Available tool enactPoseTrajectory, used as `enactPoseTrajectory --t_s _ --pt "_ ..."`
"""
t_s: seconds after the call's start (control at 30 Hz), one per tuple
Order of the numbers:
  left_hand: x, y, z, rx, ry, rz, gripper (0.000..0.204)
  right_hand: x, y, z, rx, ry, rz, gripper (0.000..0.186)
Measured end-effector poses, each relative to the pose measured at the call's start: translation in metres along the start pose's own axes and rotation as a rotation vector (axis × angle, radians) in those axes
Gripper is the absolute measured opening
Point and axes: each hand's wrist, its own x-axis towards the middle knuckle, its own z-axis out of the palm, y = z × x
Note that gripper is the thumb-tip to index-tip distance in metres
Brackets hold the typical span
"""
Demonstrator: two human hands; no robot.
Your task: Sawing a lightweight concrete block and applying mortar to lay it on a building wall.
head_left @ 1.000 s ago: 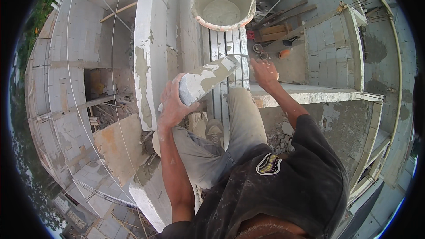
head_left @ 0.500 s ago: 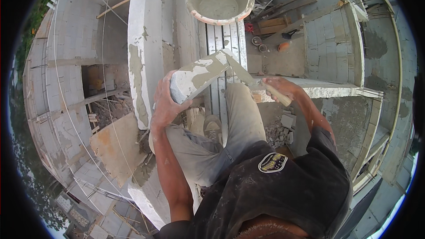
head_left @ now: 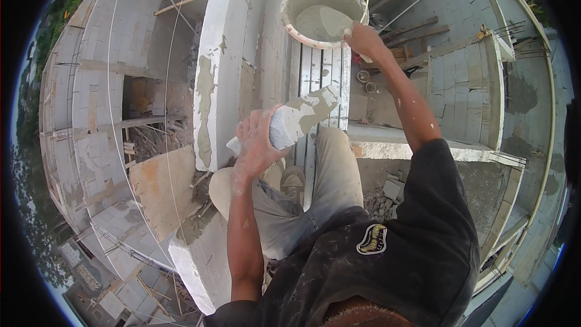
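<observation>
My left hand [head_left: 256, 144] is closed around the near end of a pale lightweight block [head_left: 302, 117], held tilted above my knees. Grey mortar patches cover the block's upper face. My right hand [head_left: 365, 42] reaches forward, gripping a trowel whose blade [head_left: 335, 23] dips into a bucket [head_left: 294, 1]. Wet grey mortar [head_left: 310, 22] lies inside the bucket, around the blade. Much of the trowel's handle is hidden by my fingers.
The bucket stands on metal planks [head_left: 328, 79] that run forward between my legs. To the left rises a block wall [head_left: 219, 54] smeared with mortar. Below lie rubble [head_left: 387, 200], timber [head_left: 417, 27] and a board [head_left: 160, 188]. Thin string lines cross on the left.
My right hand has moved forward with the trowel, from the block's far end to the bucket. My left hand still holds the block, its grip turned more over the top.
</observation>
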Motion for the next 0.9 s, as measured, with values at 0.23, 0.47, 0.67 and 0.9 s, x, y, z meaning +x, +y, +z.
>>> enactPoseTrajectory --t_s 0.23,0.47,0.67,0.9 --pt "-0.006 0.011 0.007 0.008 0.007 0.007 0.088 -0.113 -0.097 -0.062 0.576 -0.077 -0.429 0.067" --pt "0.02 0.01 0.034 0.019 0.243 0.221 0.095 -0.203 -0.142 -0.031 -0.158 0.124 -0.823 0.101" --pt "0.027 0.001 0.057 0.034 0.185 0.311 0.087 -0.167 -0.136 -0.002 -0.318 -0.083 -0.824 0.103" --pt "-0.035 0.019 0.014 0.033 0.417 -0.036 0.079 -0.154 -0.135 -0.004 -0.334 -0.134 -0.814 0.113"
